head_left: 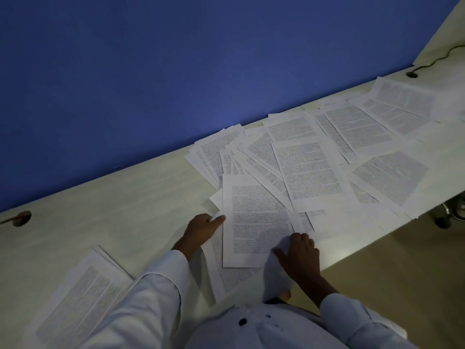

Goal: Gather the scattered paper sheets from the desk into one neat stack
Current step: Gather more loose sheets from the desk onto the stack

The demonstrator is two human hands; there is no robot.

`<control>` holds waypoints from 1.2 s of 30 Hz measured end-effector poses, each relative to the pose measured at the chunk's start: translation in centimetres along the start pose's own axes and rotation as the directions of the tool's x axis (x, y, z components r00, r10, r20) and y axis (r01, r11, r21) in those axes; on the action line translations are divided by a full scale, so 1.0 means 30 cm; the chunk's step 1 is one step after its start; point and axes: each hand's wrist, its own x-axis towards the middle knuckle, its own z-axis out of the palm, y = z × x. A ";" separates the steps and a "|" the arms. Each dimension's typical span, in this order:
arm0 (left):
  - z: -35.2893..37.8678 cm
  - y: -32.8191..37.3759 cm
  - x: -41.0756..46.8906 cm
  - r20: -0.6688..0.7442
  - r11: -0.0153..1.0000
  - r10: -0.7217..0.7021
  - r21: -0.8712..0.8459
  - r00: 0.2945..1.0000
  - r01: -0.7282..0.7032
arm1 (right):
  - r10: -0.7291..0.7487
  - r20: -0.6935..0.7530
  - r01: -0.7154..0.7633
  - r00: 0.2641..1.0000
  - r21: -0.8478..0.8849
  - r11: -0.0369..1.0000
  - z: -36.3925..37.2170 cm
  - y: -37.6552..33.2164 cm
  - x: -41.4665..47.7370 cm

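A printed sheet (254, 222) lies on the table (125, 197) right in front of the person, on top of other pages (226, 273). The left hand (203, 227) is at the sheet's left edge, its fingers (219, 219) curled and pinching that edge. The right hand (299, 253) is at the sheet's lower right corner, fingers curled round a crumpled fold of the pages. Beyond and right of the sheet, loose sheets (352, 152) overlap in a wide spread. Left of the sheet, apart from it, lies a small pile (83, 293). Behind the sheet stands a blue wall (176, 71).
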 end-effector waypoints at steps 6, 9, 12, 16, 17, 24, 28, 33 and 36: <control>0.025 -0.050 -0.028 0.011 0.994 0.035 -0.106 0.999 -0.034 | -0.028 0.014 0.026 1.000 0.109 0.994 0.002 0.027 -0.017; 0.008 -0.078 -0.058 -0.010 0.965 -0.013 -0.262 1.000 0.010 | -0.088 -0.019 0.089 0.996 0.083 0.993 0.020 0.024 -0.043; -0.009 -0.115 -0.091 -0.024 0.905 -0.092 -0.419 0.995 0.074 | -0.234 0.023 0.232 0.972 0.043 0.972 0.046 0.002 -0.076; 0.001 -0.168 -0.132 -0.041 0.853 -0.148 -0.511 0.988 0.106 | -0.458 0.076 0.461 0.886 -0.027 0.887 0.089 -0.058 -0.106; 0.006 -0.182 -0.139 -0.037 0.841 -0.152 -0.530 0.988 0.110 | -0.500 0.059 0.503 0.864 -0.059 0.862 0.101 -0.066 -0.105; 0.014 -0.251 -0.166 -0.024 0.768 -0.164 -0.630 0.986 0.112 | -0.632 0.012 0.625 0.774 -0.165 0.763 0.122 -0.067 -0.061; 0.004 -0.285 -0.177 -0.015 0.716 -0.172 -0.689 0.985 0.115 | -0.645 0.005 0.640 0.764 -0.140 0.756 0.114 -0.051 -0.034; -0.003 -0.309 -0.179 -0.018 0.634 -0.228 -0.762 0.973 0.134 | -0.507 -0.091 0.513 0.857 0.073 0.855 0.065 -0.042 0.011; 0.004 -0.304 -0.183 -0.017 0.600 -0.234 -0.790 0.972 0.131 | -0.361 -0.170 0.393 0.917 0.231 0.890 0.034 -0.047 0.035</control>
